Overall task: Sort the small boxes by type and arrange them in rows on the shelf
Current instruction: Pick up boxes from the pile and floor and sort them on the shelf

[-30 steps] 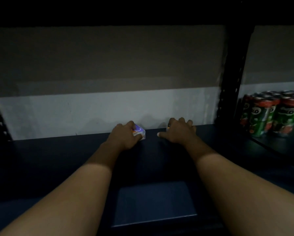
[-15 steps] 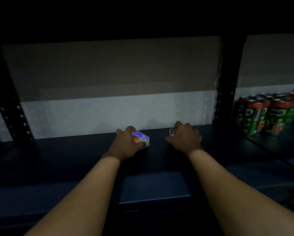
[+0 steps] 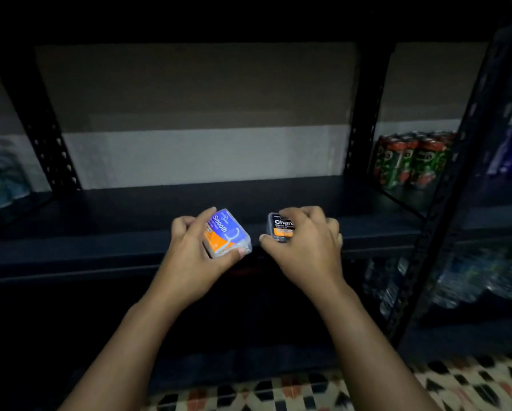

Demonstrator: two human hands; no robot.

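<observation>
Head view: a person is reaching both bare arms toward a dark metal shelf [image 3: 100,226] in a dimly lit storeroom. The left hand [image 3: 195,256] is gripping a clear plastic box with a blue and orange label reading "Smooth" [image 3: 226,232], its fingers [image 3: 205,216] curling over the far edge while the thumb is pressing the near corner. The box is tilting, label up, just above the front part of the shelf board. The right hand [image 3: 305,247] is pinching a smaller dark box with a black and orange label beginning "Charc" [image 3: 280,228], fingers curling over its top and right side, thumb stretching under its near edge. The two boxes are sitting near each other, not touching, with a narrow gap between them. Whether either box is resting on the shelf cannot be told.

Behind them a pale wall panel [image 3: 195,155] is closing off the back of the bay. Perforated black uprights [image 3: 364,114] are framing it. To the right, red and green drink cans [image 3: 409,158] are standing in a cluster on the neighbouring shelf, with shrink-wrapped water bottles [image 3: 471,280] blurring below. A patterned floor [image 3: 426,387] is showing along the bottom edge.
</observation>
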